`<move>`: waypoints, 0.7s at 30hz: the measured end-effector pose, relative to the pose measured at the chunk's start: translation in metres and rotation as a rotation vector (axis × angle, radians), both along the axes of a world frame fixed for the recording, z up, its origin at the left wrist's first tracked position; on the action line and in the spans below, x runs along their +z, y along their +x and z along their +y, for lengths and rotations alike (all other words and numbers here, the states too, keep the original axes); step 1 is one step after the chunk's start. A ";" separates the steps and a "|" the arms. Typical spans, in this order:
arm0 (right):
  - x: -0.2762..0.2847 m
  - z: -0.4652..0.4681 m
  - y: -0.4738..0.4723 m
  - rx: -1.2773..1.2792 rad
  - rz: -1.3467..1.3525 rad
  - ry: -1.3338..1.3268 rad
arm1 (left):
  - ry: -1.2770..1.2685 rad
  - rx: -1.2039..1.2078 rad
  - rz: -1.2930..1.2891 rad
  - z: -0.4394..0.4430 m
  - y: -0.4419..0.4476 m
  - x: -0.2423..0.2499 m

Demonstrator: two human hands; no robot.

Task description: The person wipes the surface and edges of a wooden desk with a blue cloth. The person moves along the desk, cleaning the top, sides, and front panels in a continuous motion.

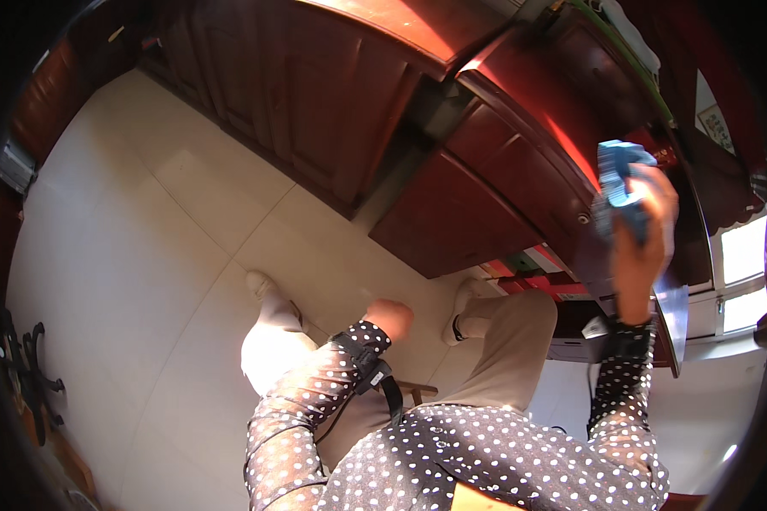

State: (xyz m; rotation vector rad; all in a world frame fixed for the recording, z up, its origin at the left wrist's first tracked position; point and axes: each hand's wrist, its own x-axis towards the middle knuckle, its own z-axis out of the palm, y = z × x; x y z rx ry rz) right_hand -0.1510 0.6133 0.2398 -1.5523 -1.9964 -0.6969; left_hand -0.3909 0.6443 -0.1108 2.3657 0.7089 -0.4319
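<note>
Held up at the right, my right hand (658,204) grips a folded blue cloth (617,169), blurred by motion. Hand and cloth are in front of a dark red wooden cabinet (492,160) with a round lock; whether the cloth touches it I cannot tell. My left hand (388,317) is curled into a loose fist above the floor, between my knees. Nothing shows in it, and its fingers are partly hidden. Black straps with small devices circle both wrists over dotted sleeves.
Another red wooden cabinet (281,96) runs along the top. Red folders or boxes (537,281) fill a low shelf beside my right knee. Pale tiles cover the floor (166,255). A black wheeled chair base (35,377) stands far left; a bright window (741,274) is far right.
</note>
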 end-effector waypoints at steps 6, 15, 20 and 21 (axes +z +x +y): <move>0.026 -0.055 0.125 -0.546 0.342 -0.186 | -0.324 -0.412 0.089 -0.068 0.007 -0.046; 0.009 -0.104 0.150 -0.645 0.427 -0.222 | -1.155 -0.523 0.566 -0.112 -0.015 -0.103; 0.005 -0.123 0.143 -0.692 0.505 -0.219 | -1.330 -0.712 0.498 -0.071 -0.053 -0.124; 0.003 -0.124 0.141 -0.702 0.542 -0.202 | -1.257 -0.719 0.549 -0.059 -0.059 -0.118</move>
